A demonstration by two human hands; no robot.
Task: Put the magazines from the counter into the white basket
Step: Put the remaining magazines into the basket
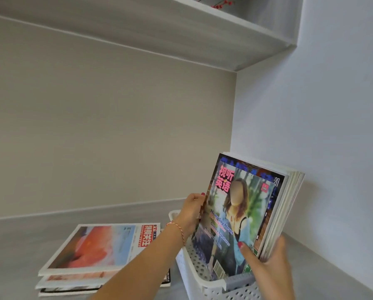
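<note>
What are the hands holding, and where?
A bundle of glossy magazines: left hand grips its left edge, right hand its lower right corner.

A: non-task items?
B: grey shelf (202, 37) mounted high, running along the beige back wall (107, 135) into the corner.
A: anything on it?
B: red-berried sprig (221, 3) at the top edge, mostly cut off.
A: right side?
B: white side wall (332, 109), meets the back wall at the corner and drops to the grey bench (18, 245).
</note>
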